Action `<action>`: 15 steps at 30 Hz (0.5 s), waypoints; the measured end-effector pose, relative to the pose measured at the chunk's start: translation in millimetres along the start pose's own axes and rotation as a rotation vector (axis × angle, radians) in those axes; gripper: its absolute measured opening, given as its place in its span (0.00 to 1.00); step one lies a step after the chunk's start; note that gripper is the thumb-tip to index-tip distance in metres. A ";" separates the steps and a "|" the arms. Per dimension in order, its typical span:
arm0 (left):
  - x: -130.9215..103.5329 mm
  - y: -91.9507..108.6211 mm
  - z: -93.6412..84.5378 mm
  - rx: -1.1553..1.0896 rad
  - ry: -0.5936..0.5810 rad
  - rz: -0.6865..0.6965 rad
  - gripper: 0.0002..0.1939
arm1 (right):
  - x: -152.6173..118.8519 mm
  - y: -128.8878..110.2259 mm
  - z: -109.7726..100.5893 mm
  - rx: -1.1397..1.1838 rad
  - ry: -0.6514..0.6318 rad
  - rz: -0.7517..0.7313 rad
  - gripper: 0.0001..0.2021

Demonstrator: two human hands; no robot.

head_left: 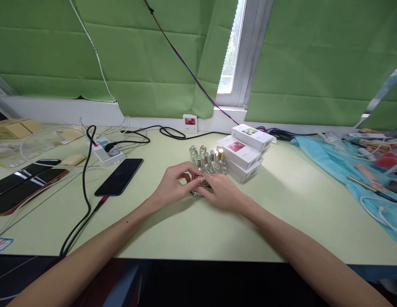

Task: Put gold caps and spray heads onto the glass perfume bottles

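"From up by the wearer's head, what are the hands doing?"

"They meet over the table (173, 234). Both forearms slant in from the near corners, bare, like a roof coming to its ridge."

"And the left hand (173, 185)?"

"Arched, index finger bent high, thumb stretched across toward the other hand. Its tips are pinched together at the coppery top of a small glass bottle (205, 186)."

"The right hand (224, 192)?"

"Back turned up, fingers curled in, thumb pointing at the left one. It closes about the same bottle from the other side; how its hidden fingers grip, I can't tell."

"So where's the bottle, exactly?"

"Between the two hands, mostly covered, a bit of glass peeping out beneath. Just beyond stands a cluster of capped bottles (206, 158), with stacked white boxes (243, 151) right beside it."

"Anything by the left arm?"

"A dark phone (119, 177), well apart from the hand, plugged into a black cable (85, 194)."
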State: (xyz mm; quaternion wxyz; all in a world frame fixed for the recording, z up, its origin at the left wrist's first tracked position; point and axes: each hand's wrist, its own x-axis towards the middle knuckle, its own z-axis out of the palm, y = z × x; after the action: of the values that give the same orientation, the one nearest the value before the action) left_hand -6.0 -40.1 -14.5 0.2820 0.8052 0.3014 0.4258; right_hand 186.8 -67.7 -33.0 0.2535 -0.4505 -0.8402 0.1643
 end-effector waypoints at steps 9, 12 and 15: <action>-1.5 -7.0 2.8 0.005 0.018 0.026 0.06 | 0.3 0.5 0.3 0.004 0.003 -0.003 0.11; -2.0 -7.6 2.6 0.009 0.013 0.019 0.07 | 0.0 0.4 0.0 0.010 0.000 -0.006 0.10; -2.5 -8.4 3.1 0.010 0.019 0.018 0.07 | 0.1 1.0 0.5 0.015 -0.003 -0.007 0.10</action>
State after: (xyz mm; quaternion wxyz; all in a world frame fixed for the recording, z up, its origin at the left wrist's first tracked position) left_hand -6.5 -37.0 -23.2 0.2709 0.8053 0.2990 0.4345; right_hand 187.2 -67.1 -33.9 0.2560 -0.4454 -0.8408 0.1706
